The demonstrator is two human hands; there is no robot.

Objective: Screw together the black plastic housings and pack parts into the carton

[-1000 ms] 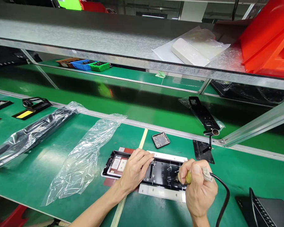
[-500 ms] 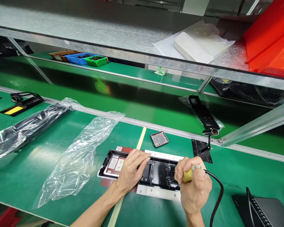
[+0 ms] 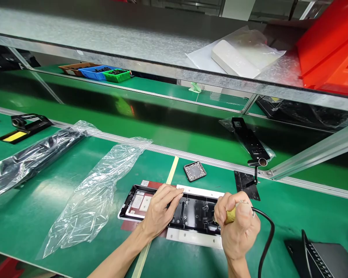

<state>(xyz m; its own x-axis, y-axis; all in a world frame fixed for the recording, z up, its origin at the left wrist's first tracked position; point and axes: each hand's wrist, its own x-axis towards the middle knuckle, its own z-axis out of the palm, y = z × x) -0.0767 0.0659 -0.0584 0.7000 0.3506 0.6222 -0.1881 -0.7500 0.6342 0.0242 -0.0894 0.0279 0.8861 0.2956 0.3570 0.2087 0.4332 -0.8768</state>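
Right hand (image 3: 240, 227): closed round the grip of a yellow-handled tool (image 3: 231, 215), at the right end of the casing; whether the tool's tip touches the casing is too unclear to tell.
Left hand (image 3: 161, 210): laid across the casing, fingertips at its far edge; whether it clasps the casing cannot be told.
Casing (image 3: 195, 214): black, long and shallow, under the left hand and reaching past it both ways, right as far as the right hand.
White strips: one (image 3: 204, 192) along the casing's far side, another (image 3: 194, 238) along its near side, between the hands.
Red-brown board (image 3: 129, 225): under the casing's left part, beside the left hand.
Cord (image 3: 272, 228): curves from the tool, right of the right hand.
Small tray (image 3: 195, 172): beyond the left hand, holding small shiny metal pieces.
Clear bag (image 3: 88, 200): left of the left hand.
Wrapped dark piece (image 3: 40, 158): further left.
Black box (image 3: 335, 258): well right of the right hand.
Blue bin (image 3: 95, 72): far beyond the left hand.
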